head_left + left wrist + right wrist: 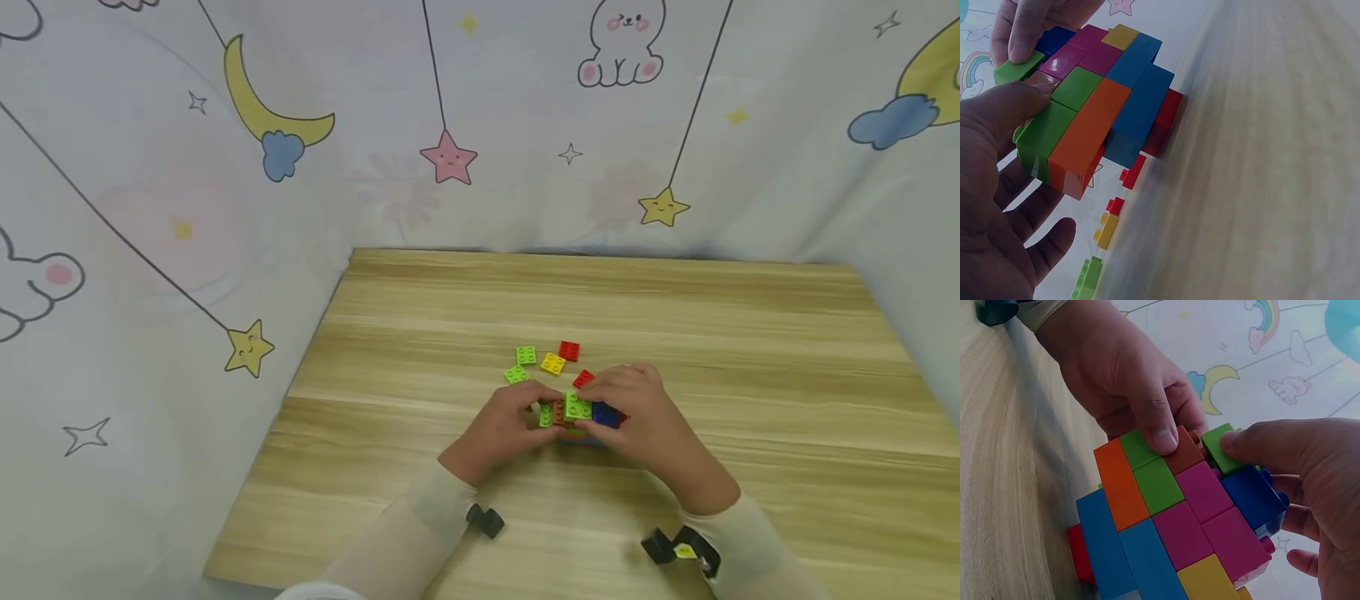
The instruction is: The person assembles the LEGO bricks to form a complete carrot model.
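Note:
A wall of interlocked toy building bricks (pixel 1191 500) stands on the table between both hands, coloured blue, orange, green, pink, brown and yellow. My left hand (pixel 501 425) grips its left end, the thumb against the front by the brown brick (pixel 1184 451) and the fingers behind. In my right hand (pixel 637 417), thumb and fingers pinch a green brick (pixel 576 406) at the top, beside the brown and dark blue bricks (pixel 1254 497). The green brick sits slightly askew over the studs in the right wrist view. A red brick (pixel 1163 122) shows at the wall's base.
Behind the wall, several loose bricks lie on the wooden table (pixel 420 333): green bricks (pixel 526 355), a yellow one (pixel 553 363) and red ones (pixel 569 351). A white printed cloth (pixel 517 208) hangs at the table's back and sides.

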Action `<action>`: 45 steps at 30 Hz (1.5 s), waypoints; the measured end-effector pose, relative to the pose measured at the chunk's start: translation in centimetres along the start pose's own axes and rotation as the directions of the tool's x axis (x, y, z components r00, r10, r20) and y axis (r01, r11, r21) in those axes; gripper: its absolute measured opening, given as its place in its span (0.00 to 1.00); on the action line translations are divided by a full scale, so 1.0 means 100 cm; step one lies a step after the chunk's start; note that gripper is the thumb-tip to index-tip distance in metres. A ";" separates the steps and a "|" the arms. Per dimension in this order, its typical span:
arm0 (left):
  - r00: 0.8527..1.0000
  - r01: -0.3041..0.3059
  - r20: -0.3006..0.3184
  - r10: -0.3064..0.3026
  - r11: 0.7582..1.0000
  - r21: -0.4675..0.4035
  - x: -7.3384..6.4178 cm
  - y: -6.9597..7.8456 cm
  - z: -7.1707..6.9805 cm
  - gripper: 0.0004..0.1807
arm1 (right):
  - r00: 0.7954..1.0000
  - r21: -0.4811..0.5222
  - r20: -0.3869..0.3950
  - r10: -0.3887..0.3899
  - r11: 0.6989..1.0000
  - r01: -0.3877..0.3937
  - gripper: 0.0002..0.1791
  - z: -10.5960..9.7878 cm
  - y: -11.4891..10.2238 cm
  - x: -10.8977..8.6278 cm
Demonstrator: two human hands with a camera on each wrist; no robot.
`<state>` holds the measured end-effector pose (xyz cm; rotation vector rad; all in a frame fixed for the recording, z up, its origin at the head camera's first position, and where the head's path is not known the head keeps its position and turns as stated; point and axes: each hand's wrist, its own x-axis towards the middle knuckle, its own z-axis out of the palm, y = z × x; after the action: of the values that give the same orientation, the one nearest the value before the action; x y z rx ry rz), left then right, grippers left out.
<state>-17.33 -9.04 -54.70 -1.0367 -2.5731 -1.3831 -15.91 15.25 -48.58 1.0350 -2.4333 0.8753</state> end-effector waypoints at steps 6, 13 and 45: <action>1.000 -0.001 -0.001 0.001 1.000 -0.002 -0.001 0.000 -0.001 0.23 | 1.000 0.002 0.005 -0.003 1.000 0.003 0.19 0.002 0.002 -0.001; 1.000 0.011 0.004 -0.011 1.000 -0.012 -0.001 0.000 -0.002 0.23 | 1.000 0.031 0.017 -0.002 1.000 0.001 0.19 0.003 0.002 0.001; 0.999 0.034 0.011 -0.034 0.999 0.005 -0.009 0.003 -0.011 0.22 | 0.893 0.147 0.253 0.373 0.897 -0.417 0.21 0.027 0.100 -0.010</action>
<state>-16.80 -10.26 -54.13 -1.0072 -2.6130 -1.3821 -22.85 19.40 -55.16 0.7330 -2.8533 1.2131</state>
